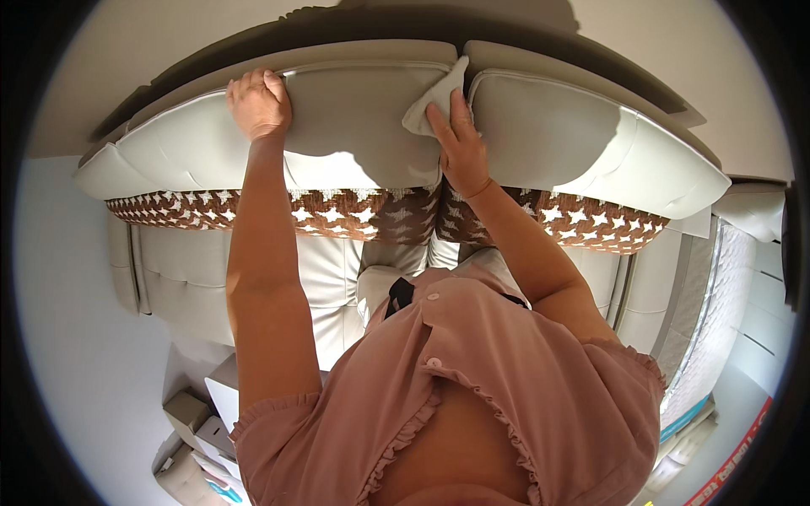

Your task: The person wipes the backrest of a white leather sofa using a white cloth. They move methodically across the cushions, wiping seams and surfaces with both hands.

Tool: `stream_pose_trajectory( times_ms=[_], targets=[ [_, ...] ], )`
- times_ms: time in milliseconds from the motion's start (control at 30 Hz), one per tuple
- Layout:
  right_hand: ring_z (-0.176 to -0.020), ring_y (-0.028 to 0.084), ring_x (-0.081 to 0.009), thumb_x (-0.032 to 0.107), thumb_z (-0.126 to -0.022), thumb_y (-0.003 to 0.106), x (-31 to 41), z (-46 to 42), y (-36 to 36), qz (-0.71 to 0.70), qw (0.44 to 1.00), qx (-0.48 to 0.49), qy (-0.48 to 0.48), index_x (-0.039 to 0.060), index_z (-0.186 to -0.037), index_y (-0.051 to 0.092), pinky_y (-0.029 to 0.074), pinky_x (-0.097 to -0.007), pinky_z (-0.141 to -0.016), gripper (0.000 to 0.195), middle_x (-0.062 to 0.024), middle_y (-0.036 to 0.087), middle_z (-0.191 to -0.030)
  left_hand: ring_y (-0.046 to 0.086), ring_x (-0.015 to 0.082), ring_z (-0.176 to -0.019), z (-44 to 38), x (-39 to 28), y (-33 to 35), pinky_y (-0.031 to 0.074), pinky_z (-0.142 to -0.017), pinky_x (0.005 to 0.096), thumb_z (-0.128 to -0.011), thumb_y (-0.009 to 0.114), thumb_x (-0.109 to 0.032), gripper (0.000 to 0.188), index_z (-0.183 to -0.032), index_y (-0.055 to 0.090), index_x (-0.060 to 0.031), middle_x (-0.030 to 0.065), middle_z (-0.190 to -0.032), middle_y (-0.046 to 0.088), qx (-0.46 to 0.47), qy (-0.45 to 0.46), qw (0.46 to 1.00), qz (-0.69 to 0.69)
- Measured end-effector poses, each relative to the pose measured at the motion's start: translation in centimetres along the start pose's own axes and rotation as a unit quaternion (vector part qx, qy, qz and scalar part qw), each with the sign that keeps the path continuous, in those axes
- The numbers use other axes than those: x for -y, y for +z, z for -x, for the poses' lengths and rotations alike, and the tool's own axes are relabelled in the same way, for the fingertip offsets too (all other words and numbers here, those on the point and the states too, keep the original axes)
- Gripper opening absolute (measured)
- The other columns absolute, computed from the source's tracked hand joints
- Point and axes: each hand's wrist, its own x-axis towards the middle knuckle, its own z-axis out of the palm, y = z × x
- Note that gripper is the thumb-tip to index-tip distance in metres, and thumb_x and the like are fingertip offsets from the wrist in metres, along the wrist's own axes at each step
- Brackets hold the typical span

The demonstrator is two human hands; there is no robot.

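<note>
A pale leather sofa's backrest (380, 95), split by a gap in the middle, stretches across the upper view. My left hand (261, 104) rests curled over the top edge of the left backrest section, its fingers bent over the seam. With my right hand (463, 142) I press a white cloth (436, 104) against the backrest beside the gap; two fingers lie spread on it and its upper corner sticks up between the sections. The palm side of both hands is hidden. Brown and white patterned fabric (342, 212) runs below the leather sections.
The sofa seat (329, 272) lies below the backrest, behind my body. A beige wall (639, 38) stands beyond the sofa. At the right is a mattress (709, 322) with a quilted surface. Boxes (188, 411) and other furniture stand at the lower left.
</note>
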Motion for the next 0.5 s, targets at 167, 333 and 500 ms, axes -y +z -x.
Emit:
stream_pose_trajectory(
  times_ms=[167,333,500],
  targets=[
    [-0.137,0.042,-0.0455,-0.006,-0.082,0.058,-1.3,8.5,1.8,-0.03,0.987,0.151,0.056,0.0185,-0.148,0.044,0.047,-0.0435,-0.105,0.072,-0.0276,0.029,-0.157,0.061,0.0303,-0.106,-0.1,0.5,0.1,0.035,-0.111,0.0476,-0.097,0.04,-0.029,0.036,-0.1,0.071,-0.0101,0.0092,-0.103,0.07,-0.018,0.015,1.0,-0.012],
    [-0.127,0.054,-0.0437,-0.008,-0.084,0.055,-1.5,15.5,2.0,0.035,0.967,0.249,0.029,0.015,-0.146,0.046,0.059,-0.0412,-0.086,0.067,-0.0281,0.035,-0.154,0.062,0.0318,-0.103,-0.1,0.1,0.0,0.036,-0.11,0.0479,-0.097,0.04,-0.028,0.036,-0.098,0.071,-0.0099,0.0101,-0.101,0.07,-0.026,0.015,0.999,-0.013],
    [-0.114,0.062,-0.0427,-0.005,-0.079,0.058,-0.1,11.4,-1.6,-0.046,0.939,0.329,0.09,0.0137,-0.145,0.048,0.059,-0.0416,-0.084,0.069,-0.0267,0.041,-0.151,0.061,0.0309,-0.107,-0.2,-0.4,-0.6,0.035,-0.113,0.0469,-0.1,0.034,-0.03,0.04,-0.102,0.069,-0.0097,0.0093,-0.106,0.069,0.001,-0.004,0.999,-0.039]
  ],
)
